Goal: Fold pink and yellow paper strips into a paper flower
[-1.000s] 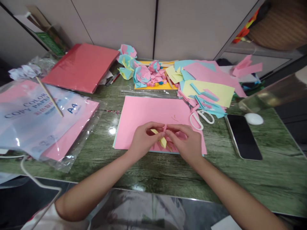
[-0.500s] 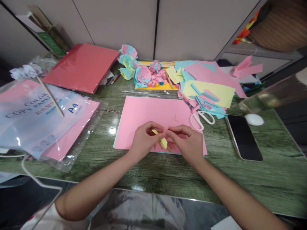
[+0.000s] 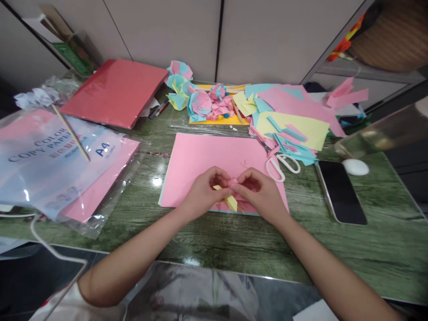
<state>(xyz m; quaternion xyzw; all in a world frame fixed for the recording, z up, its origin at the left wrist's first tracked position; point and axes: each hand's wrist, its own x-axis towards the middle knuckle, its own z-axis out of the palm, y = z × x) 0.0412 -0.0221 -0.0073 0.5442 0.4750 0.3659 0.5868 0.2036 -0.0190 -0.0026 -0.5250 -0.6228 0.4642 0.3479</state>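
Pinches shut from nine and three o'clock with left hand (image 3: pixel 202 192) and right hand (image 3: pixel 262 195) on a small pink-and-yellow paper fold (image 3: pixel 231 202). Lies between the two, equally near each, long axis slanting ten to four o'clock, above the pink sheet (image 3: pixel 200 154). Well apart at two o'clock, scissors (image 3: pixel 281 164).

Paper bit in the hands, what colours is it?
Yellow and pink, best in the head view: the paper bit is pinched between left hand and right hand.
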